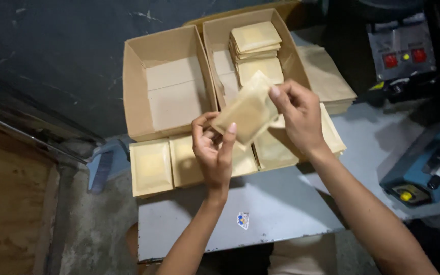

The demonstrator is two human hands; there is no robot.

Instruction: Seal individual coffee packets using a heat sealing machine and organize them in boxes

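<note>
Pouch (245,111), flat, tan kraft paper, roughly square, sealed edges with a slightly raised middle. Held in the air above the row of like pouches, tilted, one corner up toward the boxes.

Left hand (214,147): fingers closed around the lower left corner, thumb on the front face, fingertips behind. Right hand (297,116): closed in a pinch on the upper right edge, thumb and forefinger meeting over the seam.

Handling, as judged: light, going by the fingertip hold alone; thin and pliable, likely to bend or crease if squeezed across the padded middle; paper face matt, so little slip. Best taken at the flat sealed border or by opposite corners, as now, leaving the filled centre free. Contents not visible; fragility cannot be told.

Nearby stock:
- flat pouches in a row (150,167) on the grey surface (281,209), just under the hands.
- left cardboard box (133,86), only a paper liner showing inside.
- right cardboard box (294,48), holding a stack of pouches (255,39).
- pile of empty paper bags (327,76) beside the right box.
- blue heat sealer (423,163) at the right edge of the surface, well apart from the hands.
</note>
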